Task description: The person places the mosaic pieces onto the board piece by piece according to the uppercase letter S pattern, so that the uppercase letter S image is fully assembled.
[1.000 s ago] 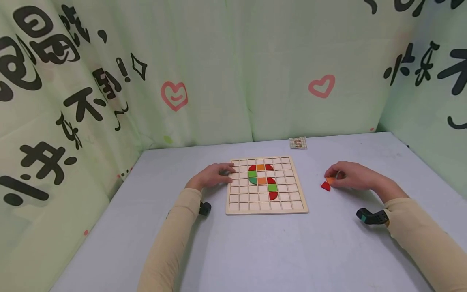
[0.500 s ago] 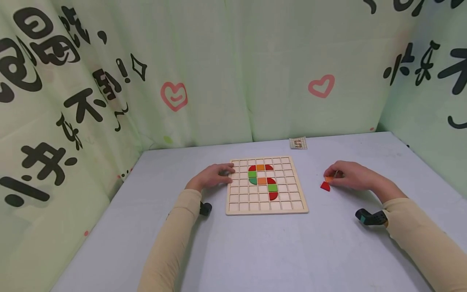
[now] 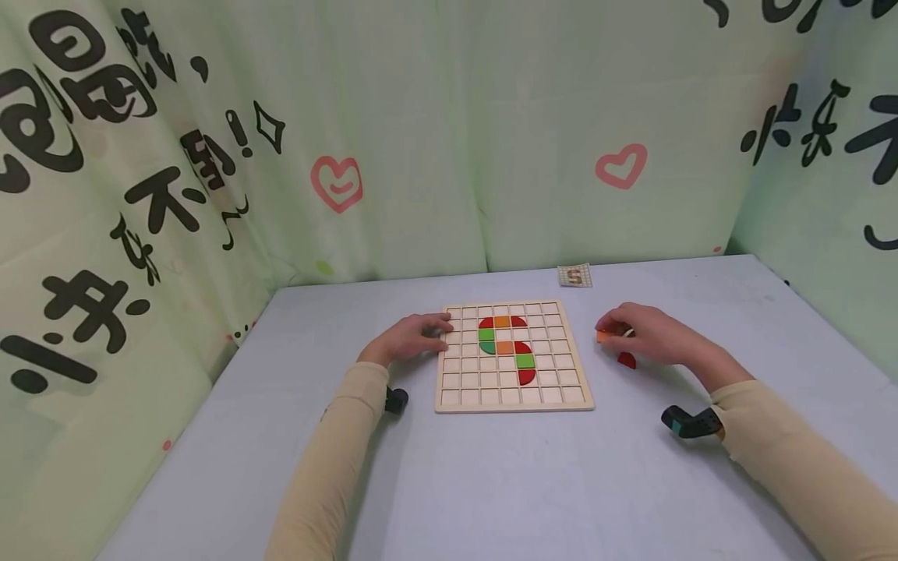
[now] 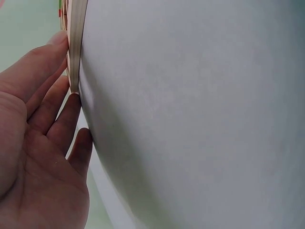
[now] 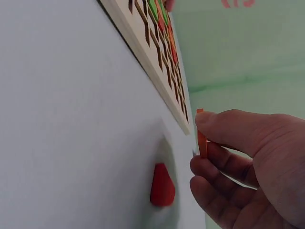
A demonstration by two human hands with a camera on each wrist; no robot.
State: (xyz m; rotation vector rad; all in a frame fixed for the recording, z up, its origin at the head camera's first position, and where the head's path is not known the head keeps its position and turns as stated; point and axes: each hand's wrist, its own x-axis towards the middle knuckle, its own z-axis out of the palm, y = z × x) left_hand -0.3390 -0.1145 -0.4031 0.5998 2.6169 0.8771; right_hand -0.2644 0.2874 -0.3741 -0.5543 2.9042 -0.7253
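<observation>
A wooden grid board [image 3: 477, 401] lies on the table, with red, orange and green tiles set in several of its cells. My left hand [image 3: 410, 339] rests at the board's left edge; in the left wrist view the thumb [image 4: 40, 64] and fingertips touch its side, the fingers fairly straight. To the right of the board, my right hand [image 3: 648, 331] pinches a thin orange tile [image 5: 202, 136] between thumb and fingers, held above the table. A red quarter-round tile [image 3: 627, 360] lies on the table below that hand.
A small patterned card [image 3: 574, 275] lies near the table's back edge, beyond the board. The white-covered table [image 3: 491, 483] stretches toward me. A pale green curtain [image 3: 421, 140] with writing and hearts hangs behind and at the sides.
My right hand has lifted the orange tile and moved it left toward the board. The red tile stays behind on the table. My left hand has kept its place.
</observation>
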